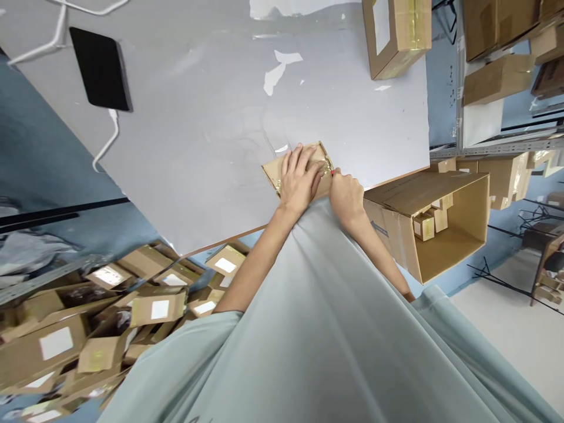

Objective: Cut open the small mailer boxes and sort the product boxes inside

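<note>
A small cardboard box (274, 170) with clear tape along its edges lies near the front edge of the grey table. Across its top rests my left hand (298, 179), fingers stretched out and lying on the cardboard. My right hand (346, 192) is closed in a fist at the box's right edge. A bit of a small red tool (333, 172) peeks out of that fist by the taped edge. Most of this tool is hidden, so its kind cannot be made out.
A black tablet-like device (99, 69) with a white cable lies on the table's left. A taped carton (396, 41) stands at the back right. Below the right edge is a large open carton (449, 252) holding small boxes. Several opened boxes (158, 308) pile up at lower left.
</note>
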The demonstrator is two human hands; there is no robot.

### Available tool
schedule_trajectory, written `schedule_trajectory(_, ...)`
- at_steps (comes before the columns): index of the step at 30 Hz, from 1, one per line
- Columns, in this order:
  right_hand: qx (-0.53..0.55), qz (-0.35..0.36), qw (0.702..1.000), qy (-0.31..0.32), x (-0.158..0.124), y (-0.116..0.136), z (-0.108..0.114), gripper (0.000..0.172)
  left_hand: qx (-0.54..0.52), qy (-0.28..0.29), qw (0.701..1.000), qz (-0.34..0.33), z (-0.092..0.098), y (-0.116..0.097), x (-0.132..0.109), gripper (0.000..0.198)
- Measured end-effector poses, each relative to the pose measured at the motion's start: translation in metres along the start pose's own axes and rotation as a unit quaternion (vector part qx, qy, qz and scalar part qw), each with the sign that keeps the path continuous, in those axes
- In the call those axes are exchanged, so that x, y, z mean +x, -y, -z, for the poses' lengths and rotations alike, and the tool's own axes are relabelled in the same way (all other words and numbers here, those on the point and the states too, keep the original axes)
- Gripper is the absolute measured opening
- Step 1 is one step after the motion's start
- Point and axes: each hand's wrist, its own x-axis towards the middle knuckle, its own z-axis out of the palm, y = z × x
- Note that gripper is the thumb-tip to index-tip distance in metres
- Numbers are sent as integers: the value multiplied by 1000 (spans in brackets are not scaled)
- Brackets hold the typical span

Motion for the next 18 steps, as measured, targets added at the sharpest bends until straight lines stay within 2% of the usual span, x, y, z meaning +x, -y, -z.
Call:
schedule_trajectory(13,4,-2,1000,8,5,-17,-15,38,-25,-18,999,-29,-8,6,1,50)
schedule_trajectory(18,14,10,1000,16,3,-21,-18,42,-23,-20,999,-42,-5,8,-1,50)
